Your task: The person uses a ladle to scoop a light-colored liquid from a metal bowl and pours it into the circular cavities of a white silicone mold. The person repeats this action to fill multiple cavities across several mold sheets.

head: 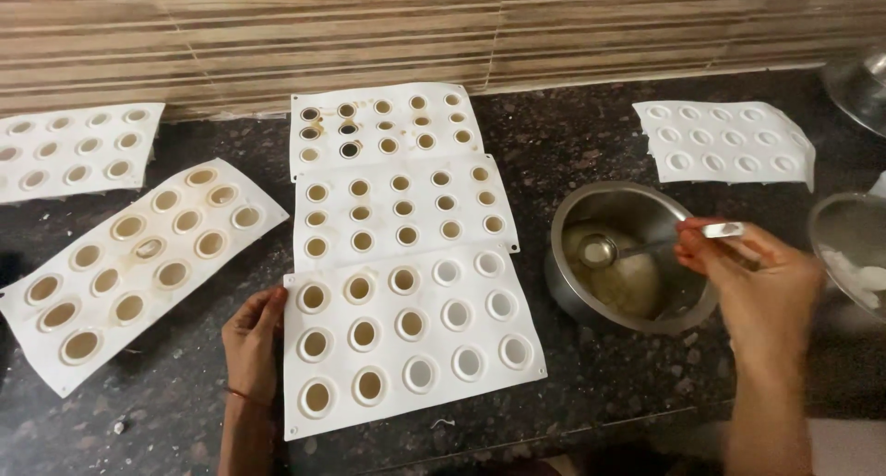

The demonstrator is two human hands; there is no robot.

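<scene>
My left hand (253, 340) rests on the left edge of the nearest white silicone mould (480, 397), fingers pressing it flat on the dark stone counter. About half of its round cavities hold a tan liquid; those on the right are empty. My right hand (752, 287) grips the handle of a metal spoon (600, 251), whose bowl dips into a steel bowl (580, 291) of pale tan liquid to the right of the mould.
Two more filled moulds (401, 171) lie behind the near one. An angled filled mould (55, 370) and another mould (138, 162) sit at left. An empty mould (729, 171) lies back right. Steel vessels (854, 236) stand at the right edge. A tiled wall runs behind.
</scene>
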